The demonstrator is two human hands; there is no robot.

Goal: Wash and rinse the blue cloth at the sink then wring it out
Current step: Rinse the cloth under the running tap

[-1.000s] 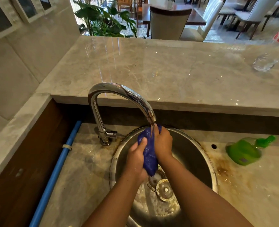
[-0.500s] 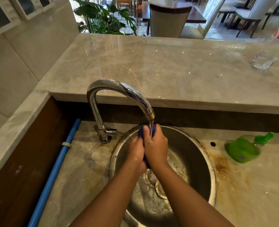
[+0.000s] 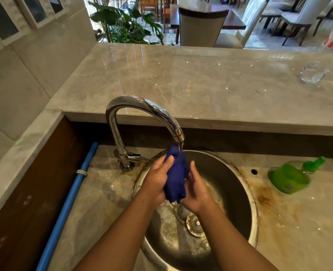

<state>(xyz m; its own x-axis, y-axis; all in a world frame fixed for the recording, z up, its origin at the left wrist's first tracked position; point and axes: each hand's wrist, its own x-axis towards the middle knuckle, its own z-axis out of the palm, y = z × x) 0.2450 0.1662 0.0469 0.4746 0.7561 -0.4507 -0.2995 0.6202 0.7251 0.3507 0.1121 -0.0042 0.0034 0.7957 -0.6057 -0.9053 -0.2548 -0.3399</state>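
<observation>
The blue cloth (image 3: 176, 178) is bunched into a wet lump over the round steel sink (image 3: 248, 194). A thin stream of water from the chrome tap (image 3: 142, 106) falls on its top. My left hand (image 3: 154, 181) holds the cloth from the left, with the thumb lying on its upper part. On the cloth's right side, my right hand (image 3: 197, 190) holds it with the thumb raised. The fingers of both hands are hidden behind the cloth.
A green soap bottle (image 3: 288, 177) lies on the stained counter right of the sink. A blue pipe (image 3: 71, 196) runs along the left. The raised marble ledge (image 3: 200, 85) behind the tap carries a clear glass (image 3: 314, 72) at the far right.
Half a second ago my hands were pressed together over the cloth and hid most of it. They have since parted a little, and the cloth shows between them.
</observation>
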